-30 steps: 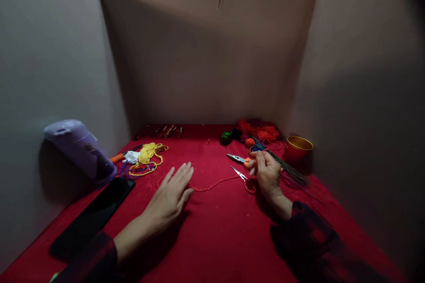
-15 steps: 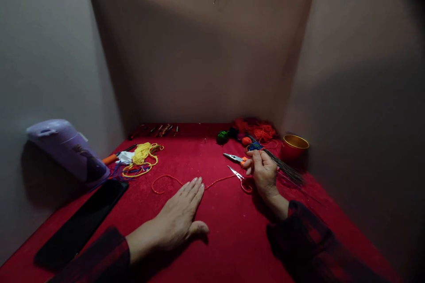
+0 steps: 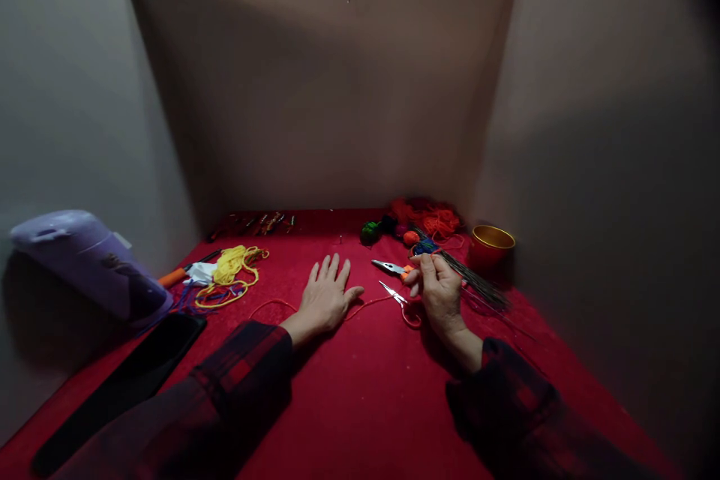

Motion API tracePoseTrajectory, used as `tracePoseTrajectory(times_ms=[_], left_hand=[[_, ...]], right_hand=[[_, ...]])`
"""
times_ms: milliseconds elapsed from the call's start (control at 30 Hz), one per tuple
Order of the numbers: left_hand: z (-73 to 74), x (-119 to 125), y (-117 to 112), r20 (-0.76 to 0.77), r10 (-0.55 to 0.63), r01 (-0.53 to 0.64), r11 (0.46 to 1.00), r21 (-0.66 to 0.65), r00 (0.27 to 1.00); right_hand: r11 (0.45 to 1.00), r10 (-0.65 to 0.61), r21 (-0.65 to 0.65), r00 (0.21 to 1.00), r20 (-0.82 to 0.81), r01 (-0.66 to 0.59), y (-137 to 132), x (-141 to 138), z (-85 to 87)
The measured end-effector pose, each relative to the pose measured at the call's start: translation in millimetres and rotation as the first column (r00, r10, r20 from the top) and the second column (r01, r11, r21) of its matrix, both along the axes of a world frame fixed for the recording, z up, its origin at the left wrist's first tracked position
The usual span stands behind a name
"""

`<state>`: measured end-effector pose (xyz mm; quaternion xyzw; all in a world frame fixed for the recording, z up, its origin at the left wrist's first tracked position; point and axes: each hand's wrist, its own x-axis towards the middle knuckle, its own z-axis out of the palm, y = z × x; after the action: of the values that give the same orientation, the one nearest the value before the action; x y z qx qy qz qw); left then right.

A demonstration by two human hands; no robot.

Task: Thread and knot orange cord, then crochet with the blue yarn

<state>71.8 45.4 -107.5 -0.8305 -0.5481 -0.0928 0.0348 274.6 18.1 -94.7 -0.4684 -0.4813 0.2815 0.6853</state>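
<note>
My left hand (image 3: pixel 328 295) lies, fingers spread, over the red thread (image 3: pixel 371 303), which shows at its nine and four o'clock — smoothing, I judge; next calls for light pressure. My right hand (image 3: pixel 442 291) pinches — on what, I can't tell.

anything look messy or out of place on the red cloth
Mainly the yellow yarn: it lies in a loose tangle over purple strands at left. The purple container also looks tilted, though the lens may exaggerate that.
</note>
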Motion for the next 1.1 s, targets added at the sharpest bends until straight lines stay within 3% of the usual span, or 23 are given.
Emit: tracePoseTrajectory(times_ms=[400, 500, 600, 767, 867, 967, 1033, 1100], left_hand=[[-2.8, 6, 21, 0.024, 0.088, -0.09, 0.99, 0.107, 0.996], [2.3, 7, 25, 0.052, 0.128, -0.134, 0.982, 0.132, 0.99], [21.3, 0, 31, 0.15, 0.135, -0.152, 0.982, 0.109, 0.979], [67.7, -33, 39, 0.28, 0.156, -0.18, 0.982, 0.062, 0.947], [75.5, -49, 32, 0.324, 0.151, -0.175, 0.983, 0.046, 0.934], [65.2, -49, 15, 0.361, 0.113, -0.126, 0.992, 0.014, 0.926], [59.1, -39, -3, 0.388, 0.081, -0.086, 0.996, -0.003, 0.918], [61.3, -23, -27, 0.446, 0.026, -0.01, 0.999, -0.039, 0.894]], right_hand=[[1.0, 0.0, 0.011, 1.0, 0.03, 0.0, -1, 0, -1.6], [0.999, -0.006, 0.032, 0.999, 0.042, 0.005, -1, 0, -2.4], [0.999, 0.007, 0.034, 0.999, 0.035, -0.009, -2, -1, -2.9], [1.0, 0.014, 0.024, 0.999, 0.039, -0.014, -2, -2, -1.8], [1.0, -0.006, 0.022, 0.999, 0.046, 0.005, -2, -1, -0.2], [0.998, -0.033, 0.052, 0.994, 0.107, 0.028, -6, -3, 1.3], [0.995, -0.015, 0.103, 0.969, 0.246, -0.011, -15, -9, 0.7], [0.978, 0.057, 0.157, 0.897, 0.438, -0.139, -24, -18, -2.0]])
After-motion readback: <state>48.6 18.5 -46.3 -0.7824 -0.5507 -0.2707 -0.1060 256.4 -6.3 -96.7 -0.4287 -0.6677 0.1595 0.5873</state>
